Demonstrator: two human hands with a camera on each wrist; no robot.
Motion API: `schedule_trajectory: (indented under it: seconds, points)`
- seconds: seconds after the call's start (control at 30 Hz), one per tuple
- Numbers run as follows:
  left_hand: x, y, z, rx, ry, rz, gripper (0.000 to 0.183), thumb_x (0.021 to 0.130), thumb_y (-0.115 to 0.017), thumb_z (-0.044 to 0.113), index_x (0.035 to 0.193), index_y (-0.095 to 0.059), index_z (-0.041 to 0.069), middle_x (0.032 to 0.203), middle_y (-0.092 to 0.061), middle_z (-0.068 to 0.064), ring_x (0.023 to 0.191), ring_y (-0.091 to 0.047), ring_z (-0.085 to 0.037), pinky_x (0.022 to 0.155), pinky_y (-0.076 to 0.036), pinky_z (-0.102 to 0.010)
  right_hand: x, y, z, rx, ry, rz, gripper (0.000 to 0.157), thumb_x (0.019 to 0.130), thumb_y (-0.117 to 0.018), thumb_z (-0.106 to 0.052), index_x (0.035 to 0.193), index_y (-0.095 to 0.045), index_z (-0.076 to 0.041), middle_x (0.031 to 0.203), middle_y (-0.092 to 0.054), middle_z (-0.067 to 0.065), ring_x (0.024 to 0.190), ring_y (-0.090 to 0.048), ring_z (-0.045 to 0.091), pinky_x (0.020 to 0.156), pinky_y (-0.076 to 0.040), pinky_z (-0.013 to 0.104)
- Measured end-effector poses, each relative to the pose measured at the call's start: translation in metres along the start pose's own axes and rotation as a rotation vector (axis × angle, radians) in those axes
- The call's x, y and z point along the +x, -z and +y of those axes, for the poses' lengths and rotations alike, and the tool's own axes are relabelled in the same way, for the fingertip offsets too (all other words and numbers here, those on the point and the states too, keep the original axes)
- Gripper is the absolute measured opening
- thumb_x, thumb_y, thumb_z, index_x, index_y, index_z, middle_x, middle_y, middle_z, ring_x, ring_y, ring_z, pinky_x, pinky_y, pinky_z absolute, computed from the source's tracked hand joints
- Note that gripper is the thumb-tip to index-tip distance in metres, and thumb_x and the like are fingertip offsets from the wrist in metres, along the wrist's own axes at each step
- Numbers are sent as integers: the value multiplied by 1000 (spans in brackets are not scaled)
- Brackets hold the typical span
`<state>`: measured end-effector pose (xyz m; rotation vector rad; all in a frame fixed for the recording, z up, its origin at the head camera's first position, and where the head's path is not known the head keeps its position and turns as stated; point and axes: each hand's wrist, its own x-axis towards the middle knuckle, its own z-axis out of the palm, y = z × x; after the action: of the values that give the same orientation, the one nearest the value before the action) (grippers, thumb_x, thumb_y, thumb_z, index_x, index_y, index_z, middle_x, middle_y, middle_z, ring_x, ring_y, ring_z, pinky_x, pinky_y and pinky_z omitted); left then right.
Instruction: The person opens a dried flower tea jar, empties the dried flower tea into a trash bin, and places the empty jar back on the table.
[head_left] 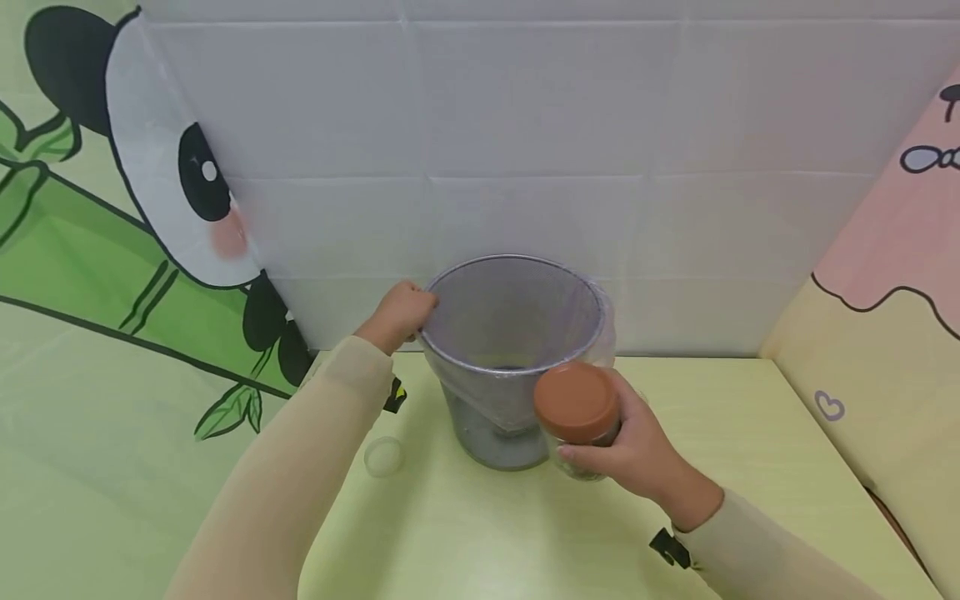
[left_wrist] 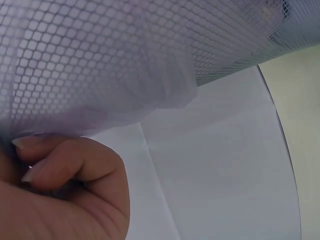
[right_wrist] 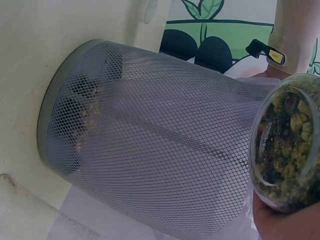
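head view: the left hand (head_left: 401, 315) grips the lined mesh bin (head_left: 487, 442) by its upper edge on the worktop (head_left: 465, 533), seemingly to steady it; the right hand (head_left: 641, 446) wraps its fingers round the orange-lidded jar (head_left: 576, 404), lid up, near the bin's front.

left wrist: fingers curl at the liner (left_wrist: 167, 90), their hold partly hidden.

right wrist: the jar shows dried contents (right_wrist: 287, 142); the side grip probably keeps it steady.

On pale-yellow table (head_left: 750, 442): round grey mesh bin (head_left: 480, 417) | left: clear round disc (head_left: 384, 457) | right-front, in right hand (head_left: 641, 450): orange-lidded clear jar (head_left: 577, 402)
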<state>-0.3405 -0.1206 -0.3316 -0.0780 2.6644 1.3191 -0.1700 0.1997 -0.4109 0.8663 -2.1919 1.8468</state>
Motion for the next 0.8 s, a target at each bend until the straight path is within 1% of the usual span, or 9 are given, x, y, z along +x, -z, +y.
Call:
schedule_trajectory:
  seconds: [0.13,0.27,0.37,0.43,0.53,0.6,0.63,0.73,0.8]
  points:
    - [2,0,-2,-48,3,-25,30,105,-49,30,119,-48,3,87,-56,-6,56,-40,-11,56,-39,-26,1,-2,0,-8,0,0,85,74,-88,0,147,-49,-17,133,-62,6,121,-60,25,101,-48,36]
    - [6,2,-6,-120,-19,-71,28,105,-50,32,94,-50,7,67,-50,1,49,-36,-11,49,-33,-25,2,-4,-1,-14,0,4,83,74,-89,-1,145,-50,-18,132,-63,5,120,-61,25,100,-48,36]
    - [7,4,-8,-175,-32,-113,36,106,-49,35,84,-52,7,59,-47,2,46,-35,-11,47,-31,-25,3,-4,-1,-25,-4,3,83,74,-90,-2,145,-50,-19,132,-63,4,120,-61,24,101,-48,36]
    - [6,6,-8,-223,-24,-131,38,106,-48,38,91,-57,5,66,-52,1,50,-41,-12,50,-37,-25,2,-4,0,-34,-6,2,83,74,-90,-3,145,-49,-19,132,-63,4,120,-61,24,101,-48,36]
    - [3,9,-9,-293,11,-147,46,106,-45,44,113,-63,3,89,-61,-5,66,-53,-15,64,-48,-28,2,-4,1,-48,-2,-1,83,74,-90,-3,145,-49,-18,132,-63,4,120,-61,24,102,-47,36]
    - [1,11,-10,-324,28,-152,51,105,-43,47,125,-61,4,104,-61,-8,77,-57,-18,74,-51,-32,1,-4,1,-54,-1,-2,83,75,-90,-4,145,-49,-17,132,-63,4,119,-61,24,102,-48,36]
    - [1,13,-10,-326,34,-151,53,105,-43,48,128,-61,4,108,-61,-9,80,-58,-19,77,-51,-34,1,-4,1,-57,0,0,83,75,-90,-4,145,-49,-17,131,-63,4,119,-61,24,101,-48,36]
    - [-1,17,-12,-302,29,-139,55,104,-42,48,133,-59,4,107,-61,-9,80,-55,-19,78,-48,-34,1,-3,1,-60,-1,2,83,75,-90,-5,145,-49,-17,131,-63,3,118,-62,23,101,-48,36]
    - [-3,21,-14,-234,-6,-120,55,104,-42,48,134,-55,3,100,-59,-9,76,-52,-19,74,-47,-34,0,-3,0,-61,0,5,83,74,-91,-5,145,-49,-17,131,-64,3,118,-62,23,101,-48,36]
